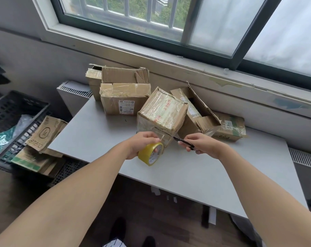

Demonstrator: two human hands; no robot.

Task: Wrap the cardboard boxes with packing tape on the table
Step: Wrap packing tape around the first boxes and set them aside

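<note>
Head view: your left grip (142,142) grasps the yellow tape roll (150,154), its strip running to the taped box (161,113) on the counter (97,132). Your right grip (203,144) grasps black scissors (181,139), blades at the strip.

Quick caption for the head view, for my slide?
Left hand holds a yellow tape roll; right hand holds black scissors at the strip stretched from a taped cardboard box.
</note>
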